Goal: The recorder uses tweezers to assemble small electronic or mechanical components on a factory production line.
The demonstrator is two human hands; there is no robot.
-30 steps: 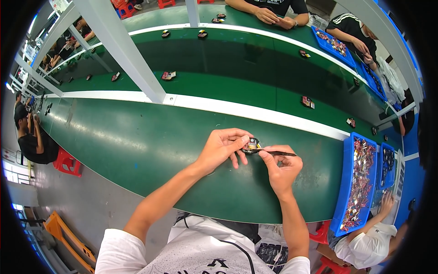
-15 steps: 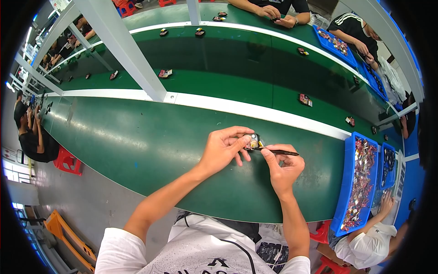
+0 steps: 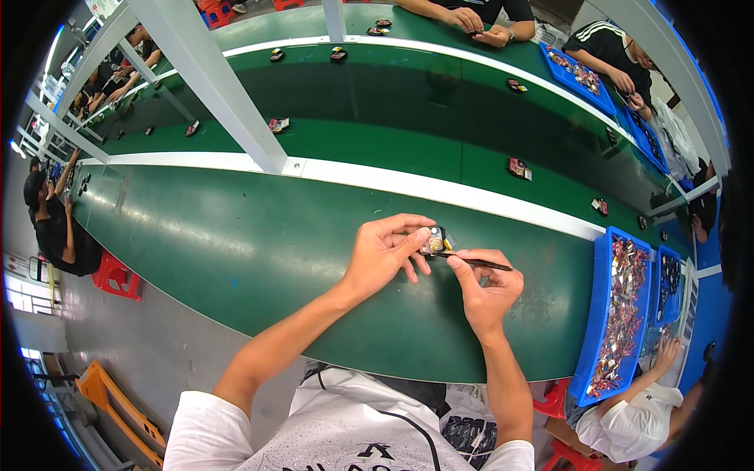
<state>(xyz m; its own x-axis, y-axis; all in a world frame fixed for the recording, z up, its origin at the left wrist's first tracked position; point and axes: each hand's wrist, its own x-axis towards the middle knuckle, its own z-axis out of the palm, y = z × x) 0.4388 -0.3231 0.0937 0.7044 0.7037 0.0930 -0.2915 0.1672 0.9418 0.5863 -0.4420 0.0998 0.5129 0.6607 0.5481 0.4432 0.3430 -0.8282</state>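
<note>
A green bench point(image 3: 298, 235) carries a blue tray point(image 3: 596, 314) at right, dark pieces point(image 3: 84, 184) far left.

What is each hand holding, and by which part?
The left hand holds a small black-edged device by its left side; the right hand pinches a slim black tool near the end toward the device.

- Your white shirt point(image 3: 338, 420): dark angular emblem point(image 3: 376, 451) on the front, with large dark lettering point(image 3: 345, 468) beneath, cut by the lower picture edge; you get no whole word from it.
- Co-worker's white shirt point(image 3: 640, 420), lower right of your view: small dark mark point(image 3: 649, 396), too small for you to read.
- Small black device point(image 3: 437, 240) and thin black tool point(image 3: 493, 264) you hold: any print too fine to make out.
</note>
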